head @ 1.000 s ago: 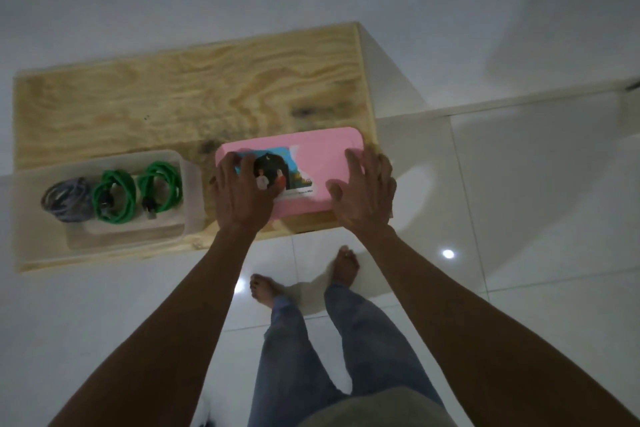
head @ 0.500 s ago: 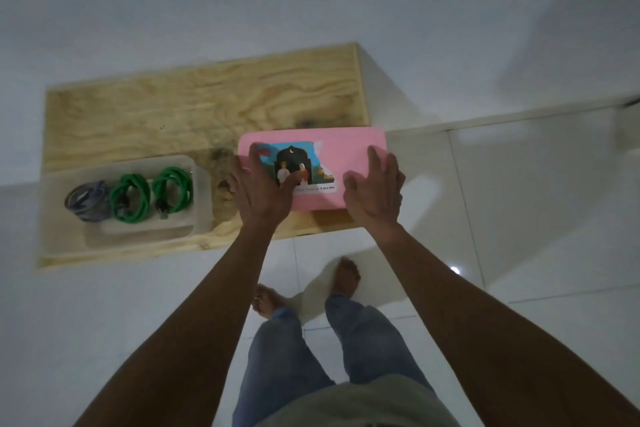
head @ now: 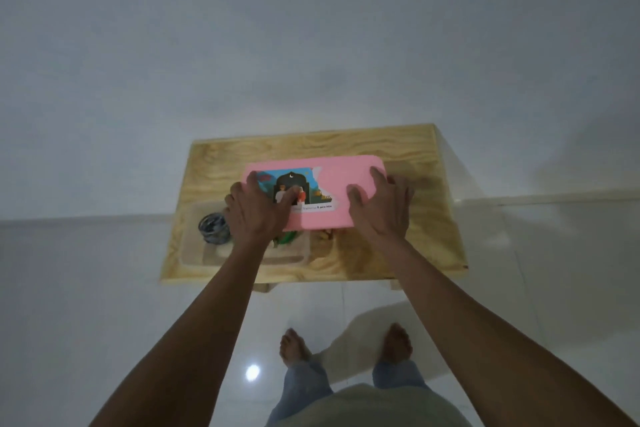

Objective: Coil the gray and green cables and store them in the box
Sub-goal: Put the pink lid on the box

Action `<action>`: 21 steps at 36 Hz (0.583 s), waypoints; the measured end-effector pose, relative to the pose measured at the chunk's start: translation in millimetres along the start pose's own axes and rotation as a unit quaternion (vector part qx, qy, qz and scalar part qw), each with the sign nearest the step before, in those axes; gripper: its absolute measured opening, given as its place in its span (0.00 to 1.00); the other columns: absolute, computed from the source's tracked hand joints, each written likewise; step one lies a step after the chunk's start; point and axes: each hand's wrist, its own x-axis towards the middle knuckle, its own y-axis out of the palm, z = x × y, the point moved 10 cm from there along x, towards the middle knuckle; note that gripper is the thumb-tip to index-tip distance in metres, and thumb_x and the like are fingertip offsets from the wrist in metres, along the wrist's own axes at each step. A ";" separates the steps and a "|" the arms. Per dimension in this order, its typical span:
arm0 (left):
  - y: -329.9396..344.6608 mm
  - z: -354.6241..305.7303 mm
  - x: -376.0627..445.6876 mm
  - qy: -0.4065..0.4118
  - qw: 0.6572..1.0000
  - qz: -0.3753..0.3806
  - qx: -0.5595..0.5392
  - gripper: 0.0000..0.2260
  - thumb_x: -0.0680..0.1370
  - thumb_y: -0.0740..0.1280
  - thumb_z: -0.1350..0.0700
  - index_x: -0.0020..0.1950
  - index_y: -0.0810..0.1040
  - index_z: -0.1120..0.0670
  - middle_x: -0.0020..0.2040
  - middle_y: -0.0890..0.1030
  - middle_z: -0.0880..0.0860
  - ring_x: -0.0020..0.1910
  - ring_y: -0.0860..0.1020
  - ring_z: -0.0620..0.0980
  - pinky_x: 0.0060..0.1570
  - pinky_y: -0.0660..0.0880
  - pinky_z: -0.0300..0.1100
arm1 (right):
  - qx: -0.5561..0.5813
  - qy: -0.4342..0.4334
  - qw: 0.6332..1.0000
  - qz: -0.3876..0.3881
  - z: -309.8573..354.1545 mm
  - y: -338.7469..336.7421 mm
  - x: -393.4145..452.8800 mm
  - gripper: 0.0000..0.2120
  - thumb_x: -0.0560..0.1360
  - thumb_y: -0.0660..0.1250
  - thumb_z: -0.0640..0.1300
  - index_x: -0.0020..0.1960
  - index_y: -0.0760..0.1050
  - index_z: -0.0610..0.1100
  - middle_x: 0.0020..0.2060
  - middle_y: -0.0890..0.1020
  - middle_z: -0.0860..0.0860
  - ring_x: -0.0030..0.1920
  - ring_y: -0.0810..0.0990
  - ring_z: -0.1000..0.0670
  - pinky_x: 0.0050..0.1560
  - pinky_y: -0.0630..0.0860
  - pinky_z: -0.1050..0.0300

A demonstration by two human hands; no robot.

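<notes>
left hand [head: 258, 210] grips pink lid [head: 332, 191] | right hand [head: 381, 204] grips lid | gray cable [head: 214, 228] in box [head: 194, 243]

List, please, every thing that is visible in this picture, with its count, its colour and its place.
lid: one, pink with a picture sticker, held over the box, covering its right part
box: one, clear plastic, on the left front of the table
gray cable: one, coiled, in the left end of the box
green cable: a small green part shows under the front edge of the lid; count cannot be told
table: one, light wood, against the white wall
floor: white glossy tiles
left hand: on the left end of the lid
right hand: on the right end of the lid
feet: two, bare, on the floor
</notes>
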 end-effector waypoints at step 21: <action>-2.5 174.2 60.4 -0.019 0.985 0.168 -0.031 0.38 0.66 0.75 0.32 0.69 0.66 0.47 0.66 0.69 0.59 0.67 0.70 0.63 0.64 0.71 0.59 | -0.044 0.075 0.995 0.057 66.6 156.8 -80.0 0.32 0.77 0.66 0.54 0.77 0.62 0.46 0.73 0.63 0.41 0.72 0.63 0.38 0.69 0.65 0.46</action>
